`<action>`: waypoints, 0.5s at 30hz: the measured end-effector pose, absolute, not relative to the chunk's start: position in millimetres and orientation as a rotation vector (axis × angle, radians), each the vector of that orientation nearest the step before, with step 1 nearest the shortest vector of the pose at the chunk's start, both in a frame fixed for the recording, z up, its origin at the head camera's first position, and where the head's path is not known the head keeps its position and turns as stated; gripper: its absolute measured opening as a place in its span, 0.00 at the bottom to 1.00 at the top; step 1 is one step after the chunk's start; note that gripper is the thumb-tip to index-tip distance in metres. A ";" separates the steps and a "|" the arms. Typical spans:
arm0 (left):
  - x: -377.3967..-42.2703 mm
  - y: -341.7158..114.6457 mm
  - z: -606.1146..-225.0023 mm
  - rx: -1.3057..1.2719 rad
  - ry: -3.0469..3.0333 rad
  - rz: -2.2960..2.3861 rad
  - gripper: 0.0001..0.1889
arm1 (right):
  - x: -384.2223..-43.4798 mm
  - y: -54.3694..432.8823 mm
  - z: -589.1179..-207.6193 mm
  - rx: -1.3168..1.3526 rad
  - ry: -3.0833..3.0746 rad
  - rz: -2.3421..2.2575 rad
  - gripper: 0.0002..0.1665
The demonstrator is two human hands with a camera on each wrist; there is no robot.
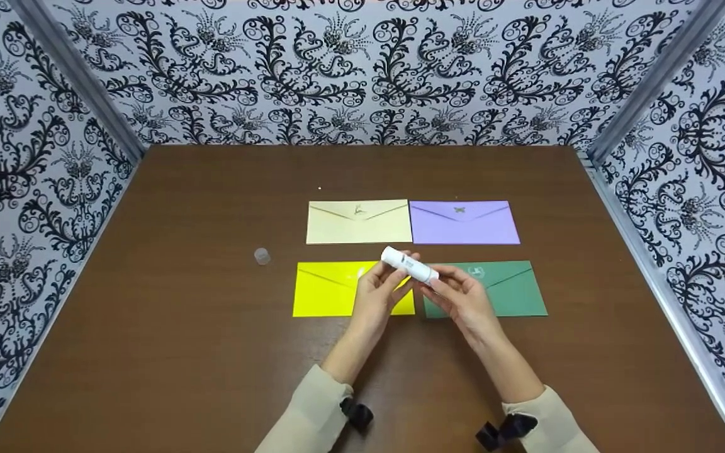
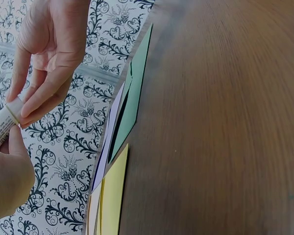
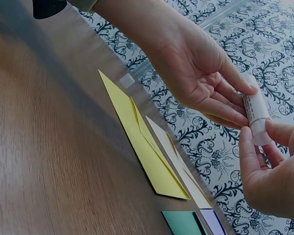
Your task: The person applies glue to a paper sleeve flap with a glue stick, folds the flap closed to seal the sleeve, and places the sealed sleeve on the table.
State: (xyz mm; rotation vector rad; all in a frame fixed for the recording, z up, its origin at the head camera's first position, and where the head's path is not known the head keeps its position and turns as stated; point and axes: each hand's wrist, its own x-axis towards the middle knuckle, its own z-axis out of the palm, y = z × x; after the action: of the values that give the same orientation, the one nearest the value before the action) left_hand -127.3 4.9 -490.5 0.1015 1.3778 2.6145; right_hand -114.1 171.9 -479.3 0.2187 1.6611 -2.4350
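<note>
A white glue stick [image 1: 409, 265] is held between both hands above the envelopes. My left hand [image 1: 375, 292] grips its barrel, thumb along the side, and small print shows on the barrel in the right wrist view. My right hand [image 1: 463, 299] pinches the lower end, where a paler ring [image 3: 259, 132] sits between thumb and fingers. Below the hands lie a bright yellow envelope [image 1: 321, 292] and a green envelope [image 1: 517, 292], both partly covered by them. The small translucent cap [image 1: 262, 256] stands apart on the table to the left.
Behind the front pair, a cream envelope [image 1: 350, 229] and a purple envelope [image 1: 466, 231] lie side by side, flaps up. The brown table [image 1: 180, 327] is bounded by patterned black-and-white walls [image 1: 362, 69] at the back and both sides.
</note>
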 end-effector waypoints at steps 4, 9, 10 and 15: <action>-126.2 4.6 -490.8 0.092 1.381 2.616 0.21 | -113.5 171.1 -481.1 0.215 1.654 -2.468 0.15; -126.3 4.6 -491.7 0.103 1.374 2.618 0.22 | -113.7 170.2 -484.0 0.202 1.717 -2.471 0.17; -126.4 4.7 -492.0 0.105 1.373 2.618 0.22 | -113.5 170.1 -484.4 0.196 1.725 -2.475 0.17; -126.1 5.3 -491.5 0.103 1.360 2.619 0.21 | -111.6 169.5 -485.4 0.181 1.761 -2.489 0.18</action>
State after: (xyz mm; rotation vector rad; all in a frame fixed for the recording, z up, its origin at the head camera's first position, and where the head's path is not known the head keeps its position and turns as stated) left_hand -126.1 5.3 -491.5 0.1031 1.3600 2.6190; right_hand -111.6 169.5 -485.4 0.1814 1.7608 -2.4893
